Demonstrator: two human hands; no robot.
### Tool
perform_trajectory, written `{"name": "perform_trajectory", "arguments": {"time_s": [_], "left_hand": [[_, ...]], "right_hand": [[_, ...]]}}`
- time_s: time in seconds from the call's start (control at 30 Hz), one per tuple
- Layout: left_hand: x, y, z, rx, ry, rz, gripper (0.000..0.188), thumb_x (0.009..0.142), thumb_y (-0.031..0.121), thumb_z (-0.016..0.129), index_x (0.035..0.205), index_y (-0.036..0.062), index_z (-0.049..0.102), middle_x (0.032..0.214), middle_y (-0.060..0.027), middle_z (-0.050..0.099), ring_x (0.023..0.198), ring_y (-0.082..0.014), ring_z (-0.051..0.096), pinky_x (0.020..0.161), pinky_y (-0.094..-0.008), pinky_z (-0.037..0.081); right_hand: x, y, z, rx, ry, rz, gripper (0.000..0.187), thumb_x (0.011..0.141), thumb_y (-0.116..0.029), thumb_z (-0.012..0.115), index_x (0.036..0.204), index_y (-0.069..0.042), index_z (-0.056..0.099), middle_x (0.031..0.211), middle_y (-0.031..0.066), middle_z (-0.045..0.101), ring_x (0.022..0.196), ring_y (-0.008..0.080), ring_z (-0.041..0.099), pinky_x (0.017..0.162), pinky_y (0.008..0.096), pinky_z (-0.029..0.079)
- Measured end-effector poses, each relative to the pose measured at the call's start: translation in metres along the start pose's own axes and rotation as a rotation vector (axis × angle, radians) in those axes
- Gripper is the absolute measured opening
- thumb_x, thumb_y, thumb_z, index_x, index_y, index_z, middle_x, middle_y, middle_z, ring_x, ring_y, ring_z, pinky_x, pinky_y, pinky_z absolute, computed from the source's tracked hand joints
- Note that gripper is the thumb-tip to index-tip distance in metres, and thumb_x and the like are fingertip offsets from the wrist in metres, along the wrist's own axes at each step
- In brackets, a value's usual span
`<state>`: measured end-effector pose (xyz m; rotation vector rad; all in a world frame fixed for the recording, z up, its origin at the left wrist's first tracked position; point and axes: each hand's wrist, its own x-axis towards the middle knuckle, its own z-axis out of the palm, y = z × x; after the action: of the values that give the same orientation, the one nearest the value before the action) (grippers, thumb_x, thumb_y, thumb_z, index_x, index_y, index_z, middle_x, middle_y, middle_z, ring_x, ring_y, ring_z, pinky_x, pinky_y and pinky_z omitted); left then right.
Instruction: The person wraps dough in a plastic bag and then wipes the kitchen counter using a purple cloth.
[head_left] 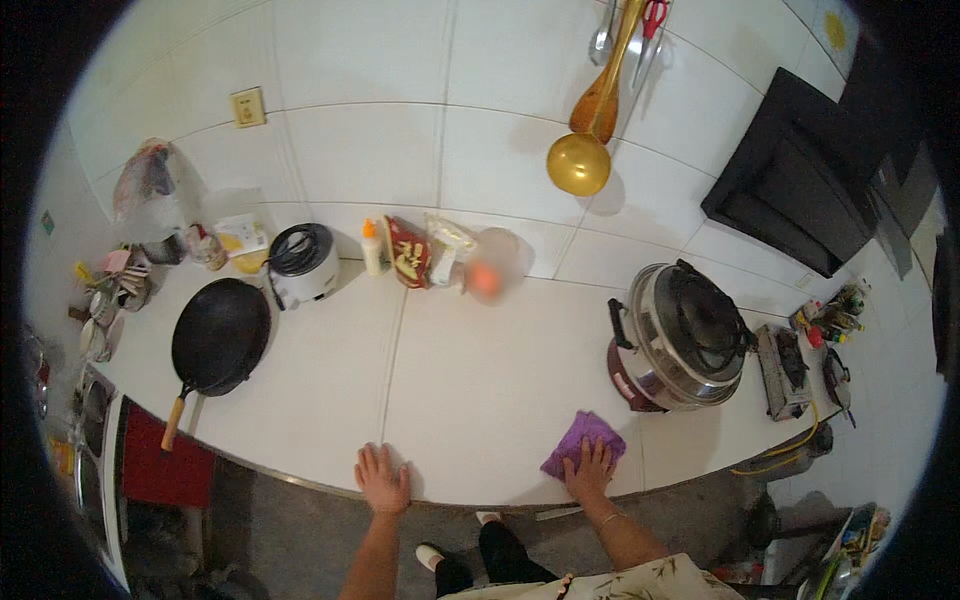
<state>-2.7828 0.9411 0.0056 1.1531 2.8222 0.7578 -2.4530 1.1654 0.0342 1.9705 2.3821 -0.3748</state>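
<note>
Along the front edge of a white tiled countertop (pixel 480 380), my left hand (pixel 382 482) lies flat with its fingers spread, holding nothing. Further right, my right hand (pixel 590 468) rests on a folded purple cloth (pixel 575 440) and presses it against the counter. Its fingers are stretched out over the cloth rather than wrapped round it. Just beyond the cloth, to the right, stands a big steel electric pot (pixel 650 350) with a dark lid. Left of my left hand sits a black frying pan (pixel 220 335), its wooden handle reaching over the front edge.
A white rice cooker (pixel 303 275), an orange-capped bottle (pixel 372 250) and food packets (pixel 408 250) line the back wall. A golden ladle (pixel 578 165) hangs above. On the right are a gas stove (pixel 785 372) and a black range hood (pixel 795 170). Bowls (pixel 97 340) crowd the left end.
</note>
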Motion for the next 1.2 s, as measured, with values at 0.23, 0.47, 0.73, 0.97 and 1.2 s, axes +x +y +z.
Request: {"name": "perform_trajectory", "arguments": {"time_s": [0.23, 0.47, 0.73, 0.97, 1.2], "left_hand": [[-0.003, -0.041, -0.042, -0.310, -0.085, 0.180, 0.044, 0.082, 0.015, 0.059, 0.123, 0.0009, 0.053, 0.131, -0.0263, 0.046, 0.124, -0.0451, 0.040, 0.103, -0.0503, 0.035], [0.003, -0.075, -0.062, -0.162, -0.023, 0.186, 0.046, 0.083, 0.020, 0.060, 0.124, 0.0019, 0.052, 0.133, -0.0247, 0.046, 0.125, -0.0446, 0.039, 0.103, -0.0498, 0.034], [0.050, -0.081, -0.053, -0.063, 0.032, 0.160, 0.057, 0.083, 0.029, 0.061, 0.133, 0.0063, 0.046, 0.139, -0.0220, 0.040, 0.132, -0.0407, 0.031, 0.107, -0.0498, 0.026], [0.056, -0.068, -0.056, 0.076, -0.168, 0.078, 0.068, 0.080, 0.038, 0.061, 0.136, 0.0055, 0.041, 0.142, -0.0249, 0.033, 0.135, -0.0414, 0.026, 0.109, -0.0531, 0.020], [0.066, -0.069, -0.060, 0.139, -0.195, 0.058, 0.066, 0.082, 0.045, 0.059, 0.134, 0.0087, 0.044, 0.141, -0.0233, 0.035, 0.133, -0.0401, 0.029, 0.107, -0.0544, 0.022]], "right_hand": [[-0.018, -0.146, 0.017, 0.073, -0.020, -0.073, 0.084, 0.083, -0.058, 0.052, 0.147, -0.011, 0.024, 0.153, 0.0205, 0.010, 0.140, 0.0425, 0.008, 0.108, 0.0619, -0.001], [-0.089, -0.211, 0.038, 0.049, -0.097, -0.561, 0.089, 0.079, -0.061, 0.056, 0.146, -0.011, 0.026, 0.153, 0.0194, 0.014, 0.140, 0.0416, 0.010, 0.109, 0.0613, -0.001], [-0.077, -0.189, 0.024, 0.000, -0.099, -0.670, 0.080, 0.080, -0.063, 0.052, 0.144, -0.018, 0.033, 0.151, 0.0166, 0.022, 0.138, 0.0397, 0.017, 0.110, 0.0588, 0.001], [0.032, -0.234, 0.023, -0.004, -0.063, -0.533, 0.081, 0.082, -0.063, 0.050, 0.146, -0.018, 0.028, 0.153, 0.0149, 0.018, 0.139, 0.0380, 0.013, 0.109, 0.0600, -0.001], [0.095, -0.353, 0.023, 0.025, -0.095, -0.707, 0.079, 0.081, -0.059, 0.053, 0.146, -0.021, 0.029, 0.152, 0.0152, 0.019, 0.139, 0.0390, 0.014, 0.109, 0.0607, 0.000]]}}
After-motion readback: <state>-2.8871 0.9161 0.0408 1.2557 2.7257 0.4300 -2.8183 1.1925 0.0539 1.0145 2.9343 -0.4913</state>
